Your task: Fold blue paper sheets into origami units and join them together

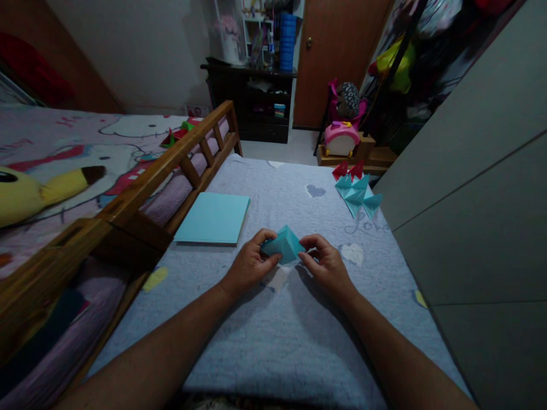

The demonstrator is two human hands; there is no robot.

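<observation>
Between my two hands is a folded piece of turquoise paper [287,244], diamond-like in outline with creases meeting near its middle. My left hand [255,257] pinches its left side, thumb in front and fingers behind. At the right corner, the thumb and fingertips of my right hand [323,259] close on the paper's edge. A stack of square turquoise paper sheets [213,219] lies flat to the left, beyond my left hand. Several finished-looking turquoise folded paper shapes [358,195] stand at the far right, with red folded paper shapes [348,169] just behind them.
I work over a bed with a pale blue patterned sheet [273,341]. A wooden bed rail [171,171] borders it on the left, with a second bed and a yellow plush toy [38,196] beyond. White cabinet doors [478,228] stand close on the right.
</observation>
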